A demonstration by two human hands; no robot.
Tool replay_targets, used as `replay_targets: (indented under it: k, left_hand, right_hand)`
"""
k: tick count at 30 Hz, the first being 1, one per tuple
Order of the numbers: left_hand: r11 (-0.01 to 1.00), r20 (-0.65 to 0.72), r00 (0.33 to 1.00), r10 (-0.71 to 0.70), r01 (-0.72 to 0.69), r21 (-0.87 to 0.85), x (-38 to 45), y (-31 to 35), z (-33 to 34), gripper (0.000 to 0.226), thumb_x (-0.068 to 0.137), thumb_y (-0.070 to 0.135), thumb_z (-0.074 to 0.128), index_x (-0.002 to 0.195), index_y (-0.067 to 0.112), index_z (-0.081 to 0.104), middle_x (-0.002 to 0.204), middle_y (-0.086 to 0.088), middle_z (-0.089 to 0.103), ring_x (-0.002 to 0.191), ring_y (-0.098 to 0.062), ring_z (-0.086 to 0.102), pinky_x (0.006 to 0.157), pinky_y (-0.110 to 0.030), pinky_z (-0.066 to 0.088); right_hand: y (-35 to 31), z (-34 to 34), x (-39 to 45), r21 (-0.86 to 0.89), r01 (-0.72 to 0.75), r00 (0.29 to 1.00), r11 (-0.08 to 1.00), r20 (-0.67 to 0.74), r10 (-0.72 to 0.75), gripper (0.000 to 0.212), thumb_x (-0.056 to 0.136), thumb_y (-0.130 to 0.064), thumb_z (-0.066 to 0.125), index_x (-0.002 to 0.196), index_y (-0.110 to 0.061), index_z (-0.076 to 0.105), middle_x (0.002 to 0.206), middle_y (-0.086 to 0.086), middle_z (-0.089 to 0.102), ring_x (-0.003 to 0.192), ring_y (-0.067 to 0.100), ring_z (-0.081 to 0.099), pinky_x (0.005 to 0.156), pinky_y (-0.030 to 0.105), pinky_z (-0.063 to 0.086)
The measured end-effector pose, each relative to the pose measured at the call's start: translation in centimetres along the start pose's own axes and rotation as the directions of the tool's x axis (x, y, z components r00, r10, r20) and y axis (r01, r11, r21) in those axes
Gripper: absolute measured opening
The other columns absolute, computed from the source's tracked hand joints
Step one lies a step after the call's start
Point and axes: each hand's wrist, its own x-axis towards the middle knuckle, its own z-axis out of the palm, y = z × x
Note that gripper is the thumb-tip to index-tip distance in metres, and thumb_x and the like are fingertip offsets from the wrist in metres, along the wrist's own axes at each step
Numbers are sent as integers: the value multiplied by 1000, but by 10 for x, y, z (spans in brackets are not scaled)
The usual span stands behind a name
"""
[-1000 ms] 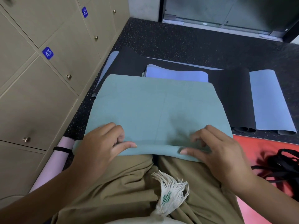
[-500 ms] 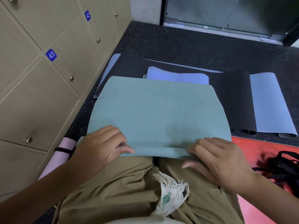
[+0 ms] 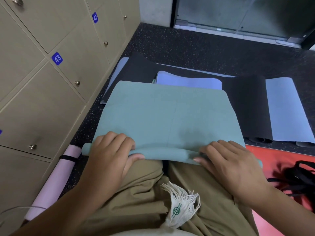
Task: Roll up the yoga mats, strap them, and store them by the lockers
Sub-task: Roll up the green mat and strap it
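Note:
A teal yoga mat lies flat on the floor in front of my knees, its near edge curled into a thin roll. My left hand grips the left part of that roll, fingers curled over the top and thumb under the front. At the right end, my right hand grips the roll the same way. A pink rolled mat with a black strap lies along the base of the beige lockers. Black straps are piled on a red mat at the right.
Beyond the teal mat lie a lavender mat, a black mat with a rolled near end and a light blue mat. Dark speckled floor runs to a glass door at the back. Lockers line the left side.
Both hands have turned the teal mat's near edge over from a flat fold into a small tight roll. The view has shifted slightly down.

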Motion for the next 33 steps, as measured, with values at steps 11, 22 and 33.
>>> replay_targets:
  k: [11, 22, 33]
  left_hand:
    - [927, 133, 978, -161, 196, -319, 28, -20, 10, 50, 94, 68, 44, 78, 25, 62, 77, 20, 52, 80, -3, 44, 76, -27, 31]
    - [960, -75, 996, 56, -74, -270, 28, -27, 12, 45, 93, 50, 63, 73, 11, 71, 78, 5, 65, 71, -21, 56, 68, -32, 42]
    - [983, 42, 997, -68, 74, -170, 32, -16, 10, 40, 90, 56, 58, 81, 18, 70, 83, 11, 65, 78, -23, 58, 70, -44, 46]
  right_hand:
    - [24, 5, 20, 271, -191, 981, 943, 72, 178, 42, 102, -54, 49, 82, -21, 66, 77, -12, 58, 67, 11, 57, 53, 32, 48]
    - [33, 8, 32, 472, -507, 862, 721, 274, 426, 42, 76, -78, 61, 73, -36, 57, 68, -11, 57, 69, 14, 57, 57, 31, 45]
    - [36, 15, 16, 313, -114, 983, 943, -104, 154, 59, 90, -63, 63, 68, -9, 56, 66, -3, 46, 59, 13, 40, 54, 25, 35]
